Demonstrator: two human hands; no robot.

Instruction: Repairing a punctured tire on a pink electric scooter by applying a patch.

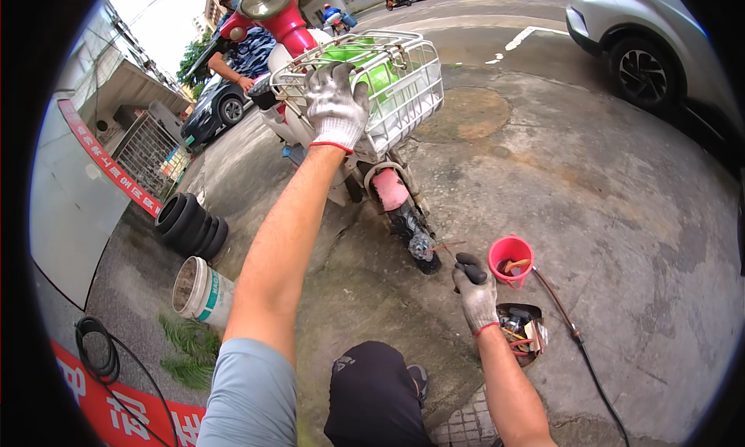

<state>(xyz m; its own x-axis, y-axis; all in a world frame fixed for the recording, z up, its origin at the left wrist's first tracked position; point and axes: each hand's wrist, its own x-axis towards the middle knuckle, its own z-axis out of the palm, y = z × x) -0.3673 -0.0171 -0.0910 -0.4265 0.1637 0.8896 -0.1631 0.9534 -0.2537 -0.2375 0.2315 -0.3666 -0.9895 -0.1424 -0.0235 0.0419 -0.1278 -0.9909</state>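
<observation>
My left hand, in a white glove with a dark grey palm coating, is closed over the front rim of a white wire basket. The basket is on the front of a red and white scooter, and a bright green thing lies in it. Low on the right, my right hand, gloved alike, is closed on a thin rod whose exact kind I cannot make out. The rod points at the scooter's front tyre, where a shiny, wet-looking patch shows below the pink mudguard.
A pink bucket and an open tool container stand beside my right hand, with a hose running past. On the left are stacked tyres and a white bucket. A person is behind the scooter; a silver car is parked right.
</observation>
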